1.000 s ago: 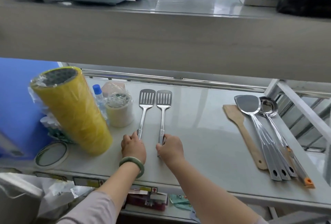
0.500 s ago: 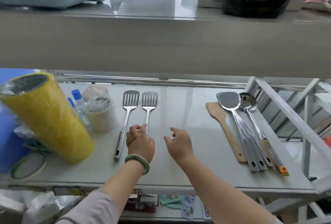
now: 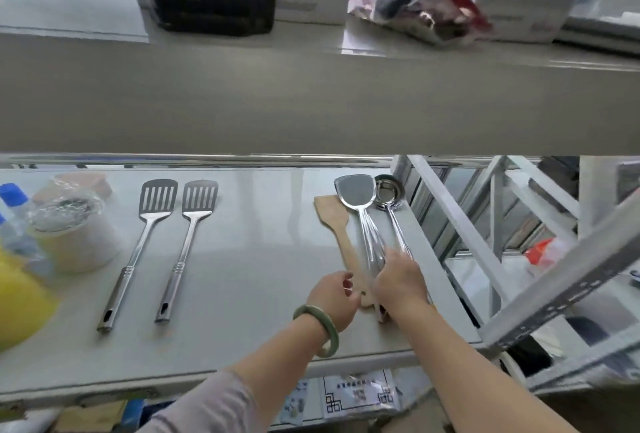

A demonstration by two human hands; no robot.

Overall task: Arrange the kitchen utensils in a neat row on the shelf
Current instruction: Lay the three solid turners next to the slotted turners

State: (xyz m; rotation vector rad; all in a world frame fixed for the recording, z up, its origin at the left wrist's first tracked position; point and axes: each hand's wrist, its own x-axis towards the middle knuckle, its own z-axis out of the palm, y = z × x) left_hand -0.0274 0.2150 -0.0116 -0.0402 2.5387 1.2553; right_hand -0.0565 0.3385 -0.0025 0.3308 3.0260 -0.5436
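Two slotted steel spatulas (image 3: pixel 145 235) (image 3: pixel 188 238) lie side by side on the white shelf (image 3: pixel 263 259), handles toward me. At the shelf's right end lies a bunch: a wooden spatula (image 3: pixel 337 221), steel turners (image 3: pixel 356 193) stacked on each other, and a ladle (image 3: pixel 389 192). My right hand (image 3: pixel 400 280) lies over the steel handles of that bunch, fingers curled around them. My left hand (image 3: pixel 334 294), with a green bangle on the wrist, touches the wooden spatula's handle end, fingers bent.
A tape roll in plastic wrap (image 3: pixel 72 235), a blue-capped bottle (image 3: pixel 14 211) and a yellow roll (image 3: pixel 17 297) crowd the shelf's left end. The upper shelf (image 3: pixel 311 103) hangs low overhead. A white frame (image 3: pixel 485 242) borders the right edge.
Both hands left the two slotted spatulas and moved right to the bunch of utensils. The view swung right with them.
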